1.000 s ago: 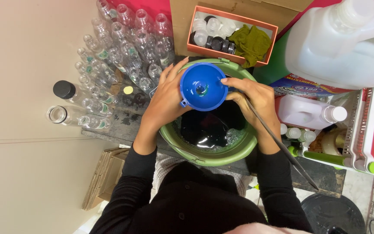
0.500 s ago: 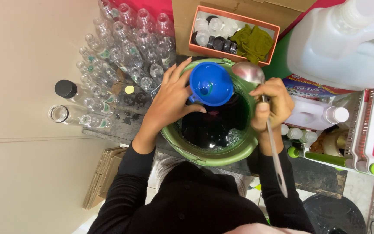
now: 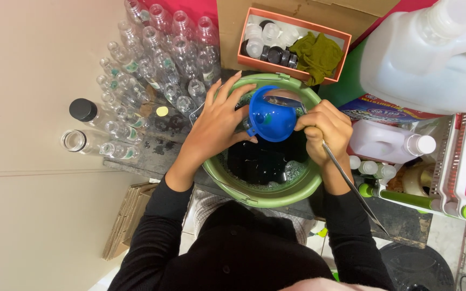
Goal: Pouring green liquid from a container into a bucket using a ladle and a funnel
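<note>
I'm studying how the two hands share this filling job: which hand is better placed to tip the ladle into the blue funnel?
The right hand. It grips the ladle, whose bowl sits at the rim of the blue funnel, above the green bucket. The left hand is steadying the funnel.

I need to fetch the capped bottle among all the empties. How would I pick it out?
Start at the green plastic bucket, then look left to the cluster of clear plastic bottles. At its lower left edge lies the clear bottle with a black cap; its neighbours are uncapped.
</note>
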